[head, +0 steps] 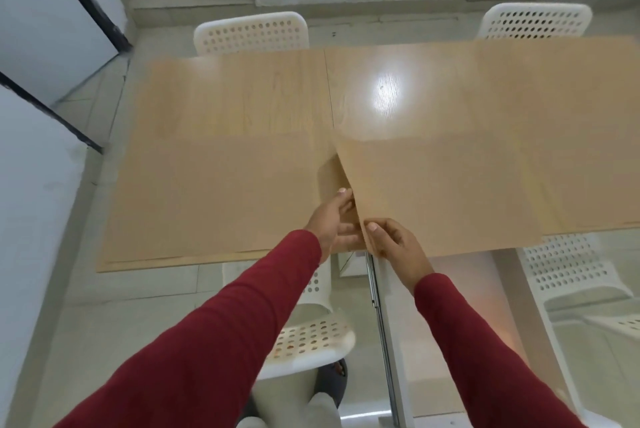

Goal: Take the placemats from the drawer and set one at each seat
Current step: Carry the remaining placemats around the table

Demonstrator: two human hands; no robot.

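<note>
Both hands pinch placemat [433, 192] left edge: left hand [332, 219] under, right hand [398, 247] thumb on top. Advice: lower flat, square to table [242, 98] edge, before near-right chair [568, 271].

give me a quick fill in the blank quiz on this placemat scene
1. Both hands hold the tan placemat at its ____ edge.
2. The person's sleeves are ____ in colour.
3. The chairs, such as the one across the table, are ____ with rows of holes.
4. The left hand and right hand work over a ____ table.

Missing words: left; red; white; wooden
</note>
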